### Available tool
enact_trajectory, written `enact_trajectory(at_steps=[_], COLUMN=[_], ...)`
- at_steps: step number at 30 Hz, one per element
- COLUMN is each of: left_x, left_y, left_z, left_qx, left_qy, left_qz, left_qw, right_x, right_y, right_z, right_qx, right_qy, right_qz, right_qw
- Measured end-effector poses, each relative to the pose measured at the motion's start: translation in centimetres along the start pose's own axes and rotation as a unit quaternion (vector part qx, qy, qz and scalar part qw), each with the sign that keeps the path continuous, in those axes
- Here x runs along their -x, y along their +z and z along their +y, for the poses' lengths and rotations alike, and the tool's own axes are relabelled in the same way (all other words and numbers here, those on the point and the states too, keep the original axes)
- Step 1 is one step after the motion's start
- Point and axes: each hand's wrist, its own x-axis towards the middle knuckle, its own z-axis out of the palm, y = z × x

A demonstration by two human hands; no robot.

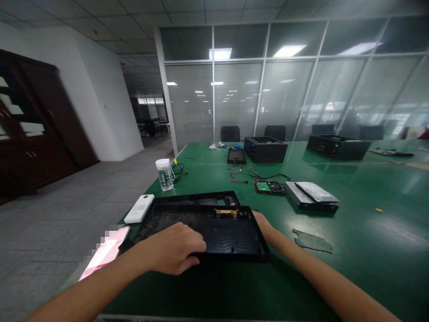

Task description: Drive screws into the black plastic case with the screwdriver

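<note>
At green table (362,232), shallow black tray (231,235), brass-coloured bracket (226,213), left hand (179,248) curled, right hand (263,225) part-hidden, grips unclear

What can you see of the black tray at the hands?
The black tray is shallow and rectangular, plastic or painted metal by its look, with raised edges and a brass-coloured fitting at its far rim. Its hollow side faces the camera. The left hand overlaps its near side; the right hand, partly hidden, is at its right end.
</note>
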Motion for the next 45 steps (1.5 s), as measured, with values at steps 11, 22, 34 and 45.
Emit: enact_trajectory(at_steps=[11,22,34,45], left_x=[1.5,-3.3,-15.2,-15.6], left_y=[5.3,6.5,11.7,13.5], left_z=[0.3,-4.6,-7.2,-7.8], left_qx=[0.002,0.053,-0.117,-0.069], left_qy=[-0.03,-0.134,0.039,0.074], left_qz=[-0.033,-0.187,0.173,0.234], left_qw=[0.999,0.972,0.977,0.967], right_x=[0.6,1.2,0.4,0.5], right_y=[0.4,-2.7,-0.5,-0.3], right_z=[4.3,11.4,8.0,8.0], right_qx=[0.147,0.023,-0.049,-0.056], right_qy=[-0.11,0.029,0.013,0.01], right_qz=[-0.046,0.029,0.034,0.031], right_qw=[0.982,0.999,0.998,0.998])
